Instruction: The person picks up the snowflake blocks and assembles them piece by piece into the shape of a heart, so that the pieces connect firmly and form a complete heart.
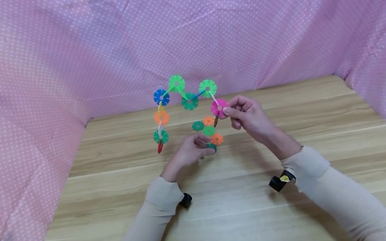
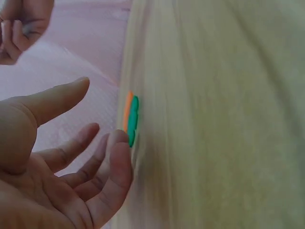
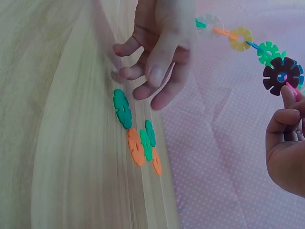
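Observation:
A chain of slotted plastic snowflake discs (image 1: 176,83) hangs in the air, joined edge to edge in green, blue, orange, white and other colours. At its right end my right hand (image 1: 252,118) pinches the pink disc (image 1: 218,108) between thumb and fingers; a dark brown disc (image 3: 273,76) is slotted onto it. My left hand (image 1: 191,151) hovers low over the table with fingers and thumb apart, nothing between them. Close by its fingertips lies a dark green disc (image 1: 211,147). In the left wrist view, the left hand (image 2: 71,176) shows a wide gap between thumb and fingers.
Loose discs lie flat on the wooden table (image 1: 234,225) beyond the left hand: orange (image 1: 217,139), light green (image 1: 208,130), another orange (image 1: 208,121) and dark green (image 1: 198,125). A pink dotted cloth (image 1: 177,32) encloses the back and sides.

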`<state>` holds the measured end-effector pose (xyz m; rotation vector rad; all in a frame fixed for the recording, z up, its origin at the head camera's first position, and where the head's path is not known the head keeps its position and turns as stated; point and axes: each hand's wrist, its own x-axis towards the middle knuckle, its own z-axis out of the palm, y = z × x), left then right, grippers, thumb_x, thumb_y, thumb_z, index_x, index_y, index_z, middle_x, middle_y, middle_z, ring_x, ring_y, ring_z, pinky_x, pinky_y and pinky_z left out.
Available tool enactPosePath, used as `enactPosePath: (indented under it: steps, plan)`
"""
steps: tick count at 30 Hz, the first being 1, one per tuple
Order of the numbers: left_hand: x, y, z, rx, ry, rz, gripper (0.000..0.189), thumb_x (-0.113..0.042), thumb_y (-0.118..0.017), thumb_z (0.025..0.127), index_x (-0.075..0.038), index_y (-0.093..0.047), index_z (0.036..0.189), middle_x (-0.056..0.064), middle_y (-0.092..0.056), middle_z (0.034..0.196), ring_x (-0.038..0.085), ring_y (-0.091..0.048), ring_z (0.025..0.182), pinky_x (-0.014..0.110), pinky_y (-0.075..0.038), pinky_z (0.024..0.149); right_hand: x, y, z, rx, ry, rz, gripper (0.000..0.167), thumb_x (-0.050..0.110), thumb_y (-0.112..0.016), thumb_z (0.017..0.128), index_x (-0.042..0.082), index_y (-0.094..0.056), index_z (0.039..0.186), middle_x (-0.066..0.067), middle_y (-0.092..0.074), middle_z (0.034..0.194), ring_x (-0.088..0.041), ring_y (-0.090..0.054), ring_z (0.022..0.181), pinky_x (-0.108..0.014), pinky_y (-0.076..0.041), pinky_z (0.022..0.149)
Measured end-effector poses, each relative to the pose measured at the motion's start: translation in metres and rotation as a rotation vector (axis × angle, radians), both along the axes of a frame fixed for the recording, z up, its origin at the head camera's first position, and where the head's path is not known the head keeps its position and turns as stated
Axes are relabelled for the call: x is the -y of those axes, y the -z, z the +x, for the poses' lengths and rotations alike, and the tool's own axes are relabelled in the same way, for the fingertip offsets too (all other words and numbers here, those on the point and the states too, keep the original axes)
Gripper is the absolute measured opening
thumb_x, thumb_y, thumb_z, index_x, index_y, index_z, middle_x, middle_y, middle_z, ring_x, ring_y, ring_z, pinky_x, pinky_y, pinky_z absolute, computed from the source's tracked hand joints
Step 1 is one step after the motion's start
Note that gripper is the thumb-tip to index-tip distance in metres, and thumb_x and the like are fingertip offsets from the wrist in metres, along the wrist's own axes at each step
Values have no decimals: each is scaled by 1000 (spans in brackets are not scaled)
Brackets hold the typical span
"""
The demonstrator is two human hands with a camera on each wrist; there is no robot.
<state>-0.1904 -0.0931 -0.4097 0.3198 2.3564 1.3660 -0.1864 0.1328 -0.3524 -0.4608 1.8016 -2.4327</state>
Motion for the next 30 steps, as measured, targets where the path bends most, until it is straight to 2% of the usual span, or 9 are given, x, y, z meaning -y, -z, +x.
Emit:
enactPosePath:
  steps: [4, 8, 10, 13, 16, 23, 30]
  plan:
    - [-3, 2, -7, 28, -43, -73, 35, -21, -79, 90, -9, -63, 118, 9, -61, 108, 20, -54, 60, 30, -51, 53, 0, 0, -1, -2, -8, -1, 12, -2, -59, 100, 7, -64, 94, -5, -73, 85, -9, -48, 53, -19, -39, 50]
    - [-7, 4, -9, -6, -53, -139, 35, -18, -81, 88, -7, -63, 116, 9, -59, 101, 18, -55, 58, 30, -51, 52, 0, 1, -1, -3, -21, -11, 14, -3, -58, 100, 7, -65, 93, -7, -72, 85, -9, -47, 53, -19, -38, 50]
    - [-9, 6, -10, -60, -37, -188, 35, -16, -83, 86, -6, -65, 114, 8, -58, 99, 17, -56, 65, 30, -53, 57, -2, 2, -1, 0, -26, -16, 16, -4, -57, 100, 8, -65, 93, -8, -72, 85, -9, -46, 53, -20, -38, 49]
    - [-12, 9, -10, -145, -17, -268, 34, -15, -85, 82, -6, -68, 111, 6, -61, 100, 19, -58, 81, 33, -54, 71, -4, 4, -1, -1, -27, -10, 18, -4, -56, 100, 9, -65, 92, -6, -73, 84, -10, -45, 52, -20, -37, 49]
    - [-15, 10, -9, -198, -10, -327, 32, -14, -86, 81, -6, -69, 107, 4, -62, 103, 20, -57, 93, 34, -52, 83, -6, 5, -1, -1, -33, -9, 18, -4, -56, 101, 9, -65, 92, -5, -73, 84, -10, -44, 52, -19, -36, 49]
    - [-17, 9, -3, -206, -5, -349, 30, -13, -84, 84, -8, -67, 109, 4, -59, 98, 22, -55, 89, 34, -51, 74, -13, 9, 1, 12, -21, -3, 14, -3, -57, 100, 7, -64, 93, -7, -72, 85, -9, -44, 53, -20, -36, 50]
    - [-12, 5, 0, -306, -24, -344, 19, -7, -80, 86, -11, -72, 103, 0, -62, 90, 19, -58, 84, 32, -52, 72, -17, 8, 1, 18, 8, 17, 13, -3, -58, 100, 7, -63, 94, -5, -72, 84, -10, -43, 52, -20, -36, 50]
